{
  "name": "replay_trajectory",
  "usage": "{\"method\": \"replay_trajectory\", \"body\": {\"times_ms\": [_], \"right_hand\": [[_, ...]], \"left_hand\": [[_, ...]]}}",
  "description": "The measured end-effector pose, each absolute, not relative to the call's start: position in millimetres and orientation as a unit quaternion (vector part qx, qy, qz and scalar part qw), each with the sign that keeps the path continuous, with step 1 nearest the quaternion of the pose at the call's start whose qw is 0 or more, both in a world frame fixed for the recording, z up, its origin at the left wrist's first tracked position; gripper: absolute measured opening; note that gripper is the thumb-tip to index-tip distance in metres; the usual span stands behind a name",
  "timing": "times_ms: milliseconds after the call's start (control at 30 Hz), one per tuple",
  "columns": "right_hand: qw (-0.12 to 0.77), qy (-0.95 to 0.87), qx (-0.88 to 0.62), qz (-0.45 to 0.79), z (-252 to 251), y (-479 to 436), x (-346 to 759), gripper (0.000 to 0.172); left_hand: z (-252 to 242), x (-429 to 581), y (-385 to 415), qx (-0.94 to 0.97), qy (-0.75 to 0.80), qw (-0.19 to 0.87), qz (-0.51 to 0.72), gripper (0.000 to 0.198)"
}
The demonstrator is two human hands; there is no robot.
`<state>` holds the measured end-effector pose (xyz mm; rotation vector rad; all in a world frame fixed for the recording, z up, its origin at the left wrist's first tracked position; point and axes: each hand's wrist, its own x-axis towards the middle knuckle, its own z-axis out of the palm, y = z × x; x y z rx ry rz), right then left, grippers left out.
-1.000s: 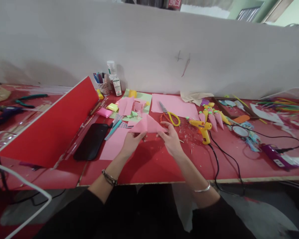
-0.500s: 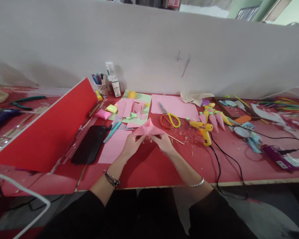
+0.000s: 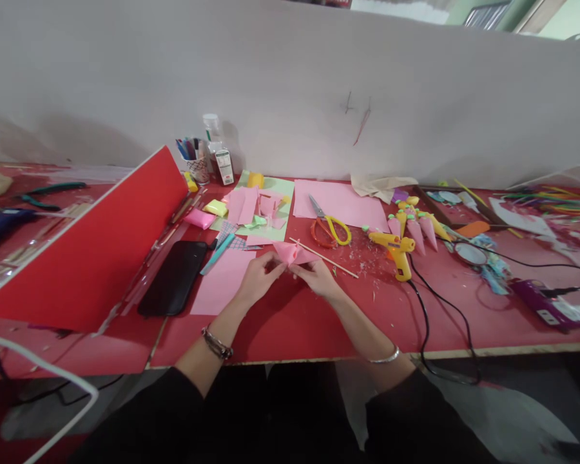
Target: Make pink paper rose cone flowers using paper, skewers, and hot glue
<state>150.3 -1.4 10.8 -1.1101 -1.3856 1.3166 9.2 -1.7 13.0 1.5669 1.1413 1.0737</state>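
A folded piece of pink paper is held between both hands above the red table. My left hand pinches its left side, thumb toward the middle. On the opposite side my right hand grips it between thumb and fingers. The fingertips behind the paper are partly hidden. Just beyond the hands lies a thin wooden stick, slanting to the right. Scissors with one yellow and one red handle rest behind it. A pink sheet lies flat beside my left hand.
A yellow glue gun with a black cord and several pink cone shapes are to the right. Leftward lie a black phone and a leaning red board. Paper scraps and a pen cup sit further back.
The pink paper has been tipped and drawn in, from a wide winged shape to a narrower one showing a darker spot. Both hands still hold it; more of the stick shows.
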Motion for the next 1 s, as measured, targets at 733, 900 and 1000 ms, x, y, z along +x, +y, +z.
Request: {"method": "replay_trajectory", "body": {"times_ms": [733, 900, 1000], "right_hand": [[0.413, -0.587, -0.384, 0.581, 11.1, -7.7, 145.9, 0.034], [0.460, -0.569, -0.401, 0.552, 11.0, -5.2, 147.5, 0.037], [0.496, -0.558, -0.414, 0.521, 11.1, -4.8, 147.4, 0.032]], "left_hand": [[16.0, 10.4, -7.6, 0.634, 0.448, 0.464, 0.427, 0.030], [18.4, 11.4, -8.0, 0.620, 0.438, 0.489, 0.430, 0.036], [18.3, 11.8, -8.3, 0.621, 0.439, 0.491, 0.425, 0.035]]}}
